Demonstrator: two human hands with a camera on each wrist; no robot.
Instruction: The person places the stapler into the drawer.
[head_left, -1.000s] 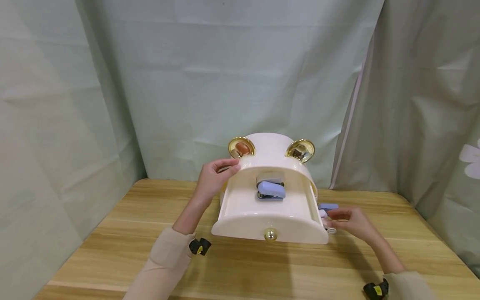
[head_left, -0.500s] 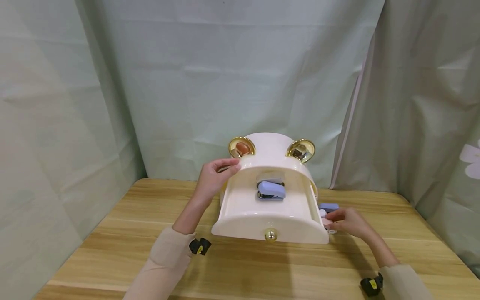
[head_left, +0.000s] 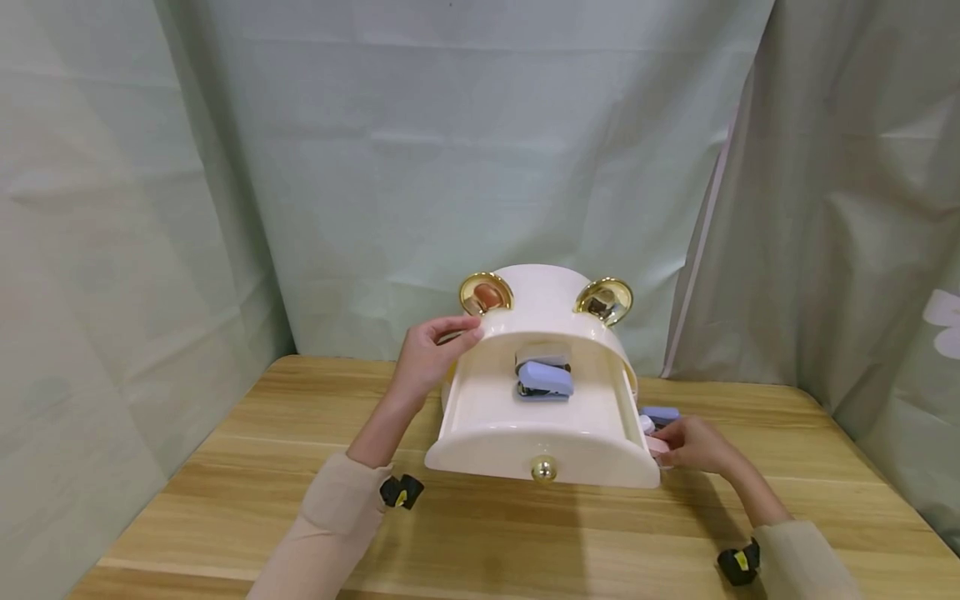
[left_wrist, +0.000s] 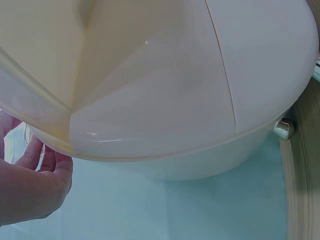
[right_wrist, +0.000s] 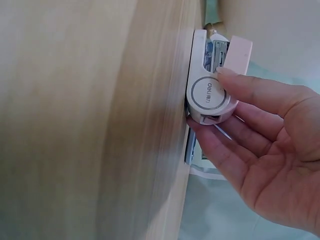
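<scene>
A cream storage box (head_left: 543, 304) with two gold ears stands on the wooden table (head_left: 525, 542). Its drawer (head_left: 487, 417), with a gold knob (head_left: 543, 470), is pulled out, and a blue stapler (head_left: 545, 379) lies inside. My left hand (head_left: 438, 343) grips the box's arched front rim just below the left ear; the left wrist view shows its curled fingers (left_wrist: 35, 185) beside the box wall (left_wrist: 165, 100). My right hand (head_left: 690, 444) is on the table beside the drawer's right end. It pinches a pink-and-white stapler (right_wrist: 239, 52) between thumb and fingers (right_wrist: 250, 92).
A second blue stapler (head_left: 660, 413) lies on the table just behind the pink one, against the box's right side. Pale green curtains hang close behind and on both sides. Bare wood stretches in front of the drawer and to the left.
My right hand has slid left and slightly forward toward the drawer's side and closed its fingers on the pink-and-white stapler. The left hand and the box have stayed put.
</scene>
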